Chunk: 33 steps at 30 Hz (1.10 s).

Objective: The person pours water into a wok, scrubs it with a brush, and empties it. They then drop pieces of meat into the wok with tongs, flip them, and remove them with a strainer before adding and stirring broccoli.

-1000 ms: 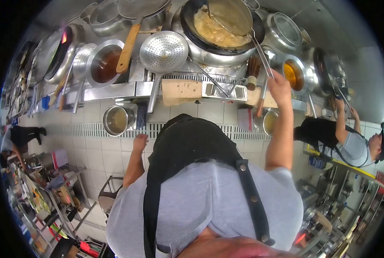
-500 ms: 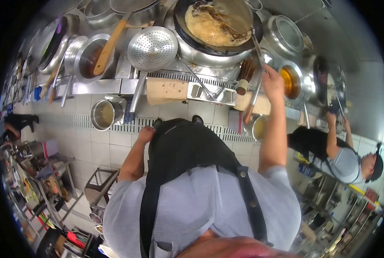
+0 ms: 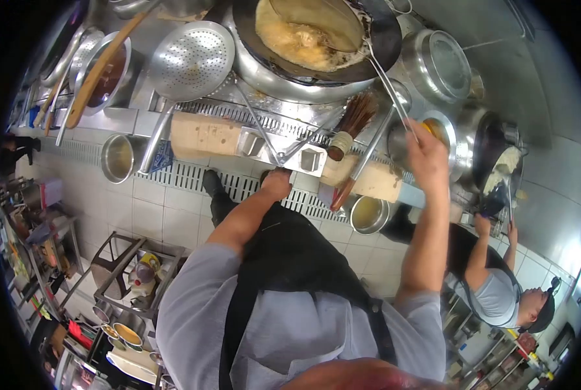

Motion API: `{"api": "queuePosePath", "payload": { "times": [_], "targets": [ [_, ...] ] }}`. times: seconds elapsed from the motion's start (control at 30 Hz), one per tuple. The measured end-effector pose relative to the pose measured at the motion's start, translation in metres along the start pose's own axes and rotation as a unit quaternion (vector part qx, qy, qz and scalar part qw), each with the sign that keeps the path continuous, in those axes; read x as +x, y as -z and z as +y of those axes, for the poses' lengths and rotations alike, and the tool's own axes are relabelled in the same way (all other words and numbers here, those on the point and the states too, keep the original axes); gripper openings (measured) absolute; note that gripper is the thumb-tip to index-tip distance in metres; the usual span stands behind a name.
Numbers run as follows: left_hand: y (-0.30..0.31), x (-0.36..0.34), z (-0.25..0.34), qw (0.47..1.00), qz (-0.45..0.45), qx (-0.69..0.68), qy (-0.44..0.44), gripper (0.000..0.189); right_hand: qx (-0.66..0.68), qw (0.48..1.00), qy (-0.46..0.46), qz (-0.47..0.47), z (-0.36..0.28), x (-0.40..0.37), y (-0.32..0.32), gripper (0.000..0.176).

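My right hand (image 3: 427, 155) is closed around the long metal handle of a mesh skimmer (image 3: 323, 23). The skimmer's round mesh lies in a black wok (image 3: 386, 39) of bubbling, frothy oil (image 3: 284, 39) with a pale lump in it. My left hand (image 3: 277, 184) is curled at the stove's front edge, just below the joined ends of two metal levers (image 3: 281, 158). Whether it grips anything there is hidden. A ladle (image 3: 368, 153) with a wooden grip and a bamboo wok brush (image 3: 355, 120) rest between my hands.
A perforated strainer (image 3: 193, 62) lies left of the wok, beside a pot of brown liquid (image 3: 111, 81). Lidded metal pot (image 3: 436, 65) stands at right. Pots (image 3: 369, 214) hang low in front. A co-worker (image 3: 498, 292) cooks at another wok on my right.
My left hand has moved from beside my apron up to the stove front. My right hand still holds the skimmer. The view has shifted, and the froth in the wok looks different, with a lump showing.
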<state>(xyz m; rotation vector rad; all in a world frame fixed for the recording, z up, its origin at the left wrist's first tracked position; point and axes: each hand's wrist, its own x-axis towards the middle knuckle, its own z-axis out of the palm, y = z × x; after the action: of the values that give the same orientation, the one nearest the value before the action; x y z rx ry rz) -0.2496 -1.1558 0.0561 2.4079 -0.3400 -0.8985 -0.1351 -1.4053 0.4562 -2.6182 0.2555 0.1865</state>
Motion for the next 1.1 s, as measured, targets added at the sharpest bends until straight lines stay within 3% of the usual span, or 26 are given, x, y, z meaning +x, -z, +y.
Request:
{"api": "queuePosePath", "payload": {
  "times": [0.07,0.13,0.2,0.23,0.27,0.33,0.4,0.47,0.5,0.57,0.67,0.7,0.73,0.77,0.8,0.87,0.97,1.0,1.07,1.1],
  "targets": [
    [-0.012,0.012,0.012,0.996,-0.024,0.073,-0.035,0.052,-0.042,0.995,0.074,0.060,0.005,0.018,-0.015,0.034],
    [-0.037,0.024,0.008,0.996,0.000,0.079,-0.045,0.055,-0.049,0.995,0.051,0.064,0.002,0.025,-0.015,0.033],
    [-0.056,0.031,0.006,0.991,0.048,0.122,-0.042,0.056,0.028,0.998,-0.027,0.051,-0.003,0.024,-0.010,0.033],
    [-0.053,0.035,0.010,0.992,-0.015,0.128,-0.013,0.055,0.024,0.997,-0.011,0.074,0.012,0.028,-0.012,0.034],
    [-0.043,0.034,0.014,0.992,-0.019,0.124,-0.012,0.055,0.021,0.997,-0.013,0.070,0.025,0.032,-0.011,0.034],
    [-0.021,0.034,0.018,0.988,-0.121,0.096,-0.004,0.054,0.050,0.995,-0.013,0.085,0.041,0.040,-0.003,0.037],
    [-0.031,0.041,0.006,0.989,-0.109,0.099,-0.007,0.054,0.023,0.995,0.020,0.097,0.043,0.043,0.004,0.038],
    [-0.016,0.023,-0.001,0.997,-0.082,0.002,0.009,0.055,-0.002,0.997,0.005,0.072,0.035,0.043,0.009,0.039],
    [-0.046,0.022,-0.029,0.998,0.005,-0.066,-0.001,0.061,0.002,0.997,0.007,0.073,0.026,0.041,0.010,0.039],
    [-0.045,-0.012,-0.066,0.994,0.028,-0.101,0.020,0.062,0.072,0.992,-0.087,-0.060,-0.001,0.036,0.015,0.040],
    [-0.058,-0.083,-0.159,0.984,0.076,-0.133,0.088,0.057,0.145,0.974,-0.118,-0.129,-0.013,0.037,0.016,0.041],
    [-0.001,-0.130,-0.151,0.996,0.008,-0.061,0.070,0.049,0.149,0.974,-0.113,-0.125,-0.015,0.037,0.016,0.041],
    [-0.056,-0.137,-0.231,0.993,0.017,-0.064,0.102,0.046,0.178,0.965,-0.127,-0.145,-0.015,0.039,0.014,0.040],
    [0.011,-0.179,-0.203,0.955,-0.066,-0.085,0.276,0.047,0.206,0.954,-0.140,-0.166,-0.014,0.041,0.011,0.040],
    [-0.042,-0.202,-0.283,0.974,-0.004,0.009,0.228,0.052,0.211,0.954,-0.133,-0.164,-0.015,0.043,0.007,0.040],
    [-0.048,-0.254,-0.353,0.966,-0.047,0.095,0.235,0.046,0.305,0.913,-0.143,-0.228,-0.014,0.049,-0.007,0.037],
    [-0.002,-0.313,-0.372,0.963,-0.070,0.150,0.212,0.035,0.416,0.876,-0.122,-0.213,-0.010,0.058,-0.064,0.026],
    [0.007,-0.324,-0.378,0.963,-0.049,0.156,0.214,0.029,0.488,0.842,-0.124,-0.195,-0.017,0.054,-0.077,0.022],
    [0.020,-0.339,-0.390,0.962,-0.028,0.169,0.212,0.026,0.519,0.829,-0.126,-0.168,-0.038,0.036,-0.086,0.019],
    [0.025,-0.341,-0.395,0.973,0.029,0.146,0.178,0.024,0.545,0.813,-0.124,-0.164,-0.043,0.028,-0.089,0.020]
  ]
}}
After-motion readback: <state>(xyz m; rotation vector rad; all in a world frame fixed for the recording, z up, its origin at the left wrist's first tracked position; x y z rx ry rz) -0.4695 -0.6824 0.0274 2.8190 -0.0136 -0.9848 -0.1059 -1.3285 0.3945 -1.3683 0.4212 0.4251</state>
